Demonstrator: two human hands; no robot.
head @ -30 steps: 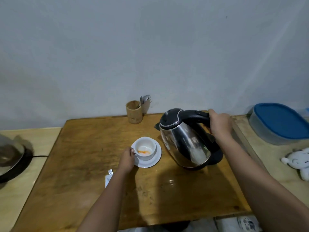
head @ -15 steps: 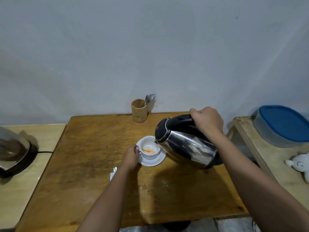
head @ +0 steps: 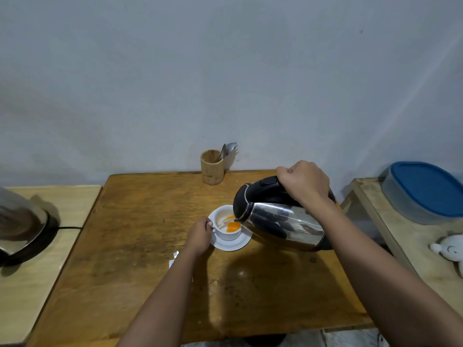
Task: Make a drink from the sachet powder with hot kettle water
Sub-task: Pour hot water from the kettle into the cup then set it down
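Note:
A steel kettle (head: 280, 225) with a black lid is tilted far over to the left, its spout above a white cup (head: 226, 227). My right hand (head: 304, 182) grips the kettle's black handle from above. Orange liquid shows inside the cup, which stands on a white saucer (head: 236, 242) on the wooden table (head: 140, 234). My left hand (head: 200, 232) holds the cup's handle on its left side. A white sachet (head: 174, 257) lies on the table, mostly hidden under my left forearm.
A bamboo holder (head: 212, 166) with a spoon and fork stands at the table's back edge. A second kettle (head: 21, 225) on a base sits on the left side table. On the right bench are a blue-lidded container (head: 423, 191) and a white plush toy (head: 449, 249).
My right hand has lifted the kettle off the table, carried it left and tipped it over the cup. More orange liquid now shows in the cup. My left hand has stayed on the cup.

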